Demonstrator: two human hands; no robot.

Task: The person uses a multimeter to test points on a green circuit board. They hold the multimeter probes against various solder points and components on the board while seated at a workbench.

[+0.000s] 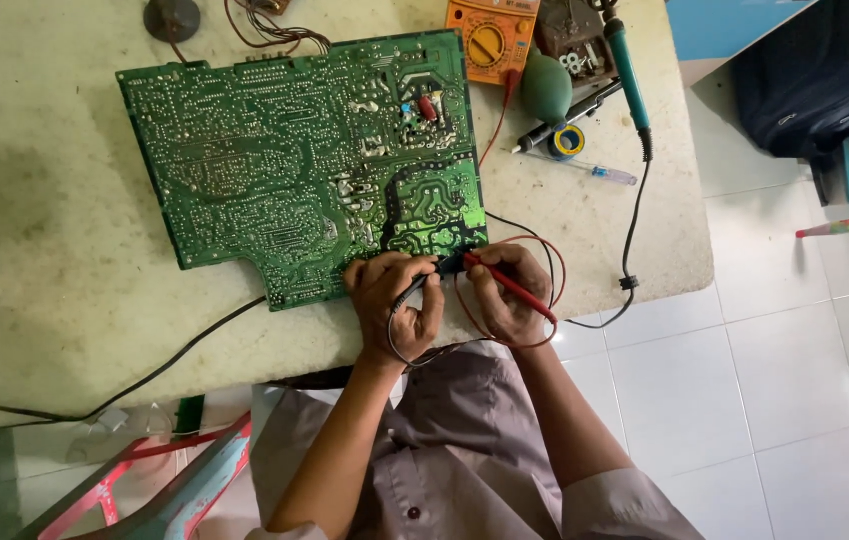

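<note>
As I look down from the head camera, my left hand [395, 300] is closed around a black test probe [413, 291], its tip set against the near edge of the large green circuit board [295, 160]. My right hand [505, 290] grips a red test probe [511, 287], whose tip also meets that edge, just beside the black one. The board lies solder side up on the pale bench [45, 250], and both of my hands rest at its near right corner. Red and black leads loop around my right hand and run back toward the orange multimeter [491, 38] at the far edge of the bench. Just right of the meter lie a green rubber bulb [546, 88], a soldering iron with a teal handle [627, 62], a small roll of tape [566, 140] and a thin screwdriver [595, 170]. A black cable [145, 380] trails off the board across the bench toward the left.
</note>
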